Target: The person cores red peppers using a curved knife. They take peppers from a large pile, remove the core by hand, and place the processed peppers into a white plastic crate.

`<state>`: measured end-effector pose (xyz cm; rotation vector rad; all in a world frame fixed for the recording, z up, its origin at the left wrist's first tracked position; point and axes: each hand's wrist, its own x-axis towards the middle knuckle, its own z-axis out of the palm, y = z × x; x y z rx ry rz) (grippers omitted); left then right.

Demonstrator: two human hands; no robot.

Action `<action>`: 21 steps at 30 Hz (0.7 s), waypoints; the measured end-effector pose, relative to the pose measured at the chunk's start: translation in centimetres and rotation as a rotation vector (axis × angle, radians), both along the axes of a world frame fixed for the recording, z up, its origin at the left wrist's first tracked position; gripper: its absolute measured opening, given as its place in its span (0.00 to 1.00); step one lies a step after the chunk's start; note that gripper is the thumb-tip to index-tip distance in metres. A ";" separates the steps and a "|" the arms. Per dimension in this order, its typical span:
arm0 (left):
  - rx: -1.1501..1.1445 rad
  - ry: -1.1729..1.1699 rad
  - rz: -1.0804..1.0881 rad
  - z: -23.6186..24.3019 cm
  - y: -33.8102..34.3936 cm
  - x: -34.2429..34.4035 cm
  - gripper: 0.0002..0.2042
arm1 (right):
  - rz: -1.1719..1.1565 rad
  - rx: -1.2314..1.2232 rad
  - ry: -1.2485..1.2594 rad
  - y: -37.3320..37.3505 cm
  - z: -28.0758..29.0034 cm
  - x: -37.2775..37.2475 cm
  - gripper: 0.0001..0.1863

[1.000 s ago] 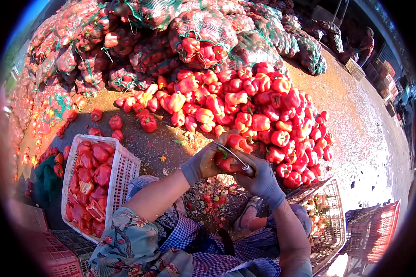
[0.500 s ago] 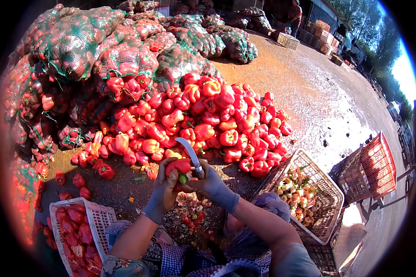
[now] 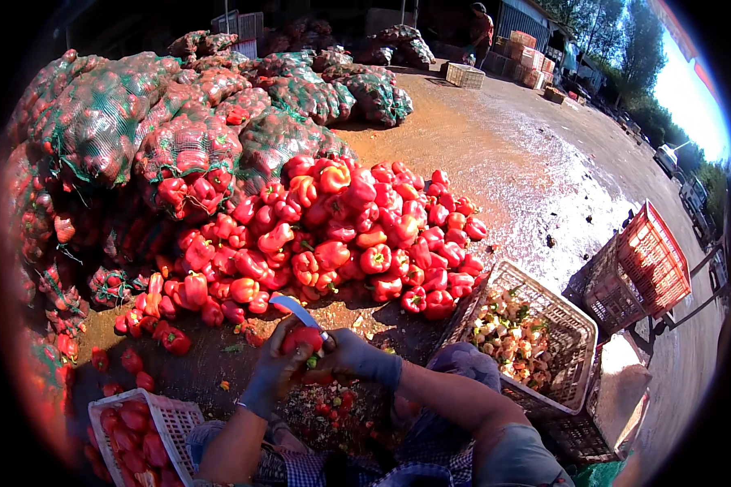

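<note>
My gloved left hand (image 3: 272, 369) is wrapped round a red bell pepper (image 3: 300, 341), which has a green stem end. My gloved right hand (image 3: 354, 357) grips a curved knife (image 3: 294, 308) against that pepper, its blade pointing up and left. Ahead of both hands lies a heap of loose red peppers (image 3: 333, 235). At lower left a pale plastic crate (image 3: 173, 418) holds red peppers. By my right arm, another crate (image 3: 573, 345) contains pale cores and stems with some green.
Stacked mesh sacks of peppers (image 3: 97, 122) fill the upper left. A red crate (image 3: 650, 260) stands at right beside others. A person (image 3: 479, 36) stands in the distance near stacked crates (image 3: 524, 57). Scraps litter the concrete ground (image 3: 544, 146) and the patch between my legs.
The view has swung toward the right and tilted up, showing more of the yard and trees. Both hands, with pepper and knife, now sit lower in the picture.
</note>
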<state>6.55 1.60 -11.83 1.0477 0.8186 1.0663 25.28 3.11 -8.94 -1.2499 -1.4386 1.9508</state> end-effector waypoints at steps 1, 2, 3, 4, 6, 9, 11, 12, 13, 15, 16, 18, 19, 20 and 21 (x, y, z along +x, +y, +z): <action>-0.012 0.004 -0.049 0.1 0.2 -0.2 0.27 | 0.031 0.002 -0.030 0.0 -0.1 0.0 0.16; -0.022 0.007 -0.098 0.3 0.5 -0.4 0.26 | 0.060 0.006 -0.062 0.0 -0.1 0.0 0.15; -0.031 0.011 -0.148 0.5 0.7 -0.5 0.25 | 0.065 0.029 -0.065 -0.1 -0.1 0.2 0.15; -0.040 0.016 -0.198 0.8 0.9 -0.4 0.25 | 0.069 0.052 -0.068 -0.1 0.0 0.4 0.15; -0.053 0.001 -0.172 1.1 0.7 -0.1 0.20 | 0.082 0.083 -0.068 -0.4 -0.4 0.4 0.16; -0.043 0.043 -0.086 0.1 0.4 0.0 0.18 | 0.055 0.106 -0.236 -0.1 -1.5 -0.1 0.17; -0.069 0.066 0.086 0.0 -0.2 1.0 0.16 | 0.033 0.038 -0.185 -0.1 -1.3 -0.1 0.18; -0.084 0.075 0.109 -0.2 -0.2 0.8 0.15 | 0.026 0.004 -0.164 -0.1 -0.8 -0.1 0.19; -0.098 0.083 0.131 -0.7 -0.1 0.6 0.15 | 0.008 0.015 -0.130 -0.2 -0.5 -0.1 0.19; -0.010 0.087 0.223 -1.0 0.1 1.1 0.14 | -0.037 0.067 -0.118 -0.2 -0.8 -0.2 0.20; -0.037 0.050 0.262 -0.7 -0.1 1.3 0.14 | -0.060 0.092 -0.114 -0.3 -1.0 -0.5 0.20; -0.090 -0.029 0.335 0.1 -0.5 1.9 0.14 | -0.080 0.133 -0.101 -0.2 -1.5 -0.7 0.19; -0.067 -0.042 0.335 -1.7 0.3 1.3 0.14 | -0.092 0.153 -0.096 -0.1 -1.8 -0.8 0.18; -0.024 -0.010 0.316 -1.9 0.5 0.8 0.16 | -0.097 0.170 -0.089 -0.2 -1.6 -1.0 0.18; 0.019 0.022 0.296 -2.0 0.7 0.4 0.18 | -0.081 0.205 -0.070 -0.3 -1.2 -1.0 0.19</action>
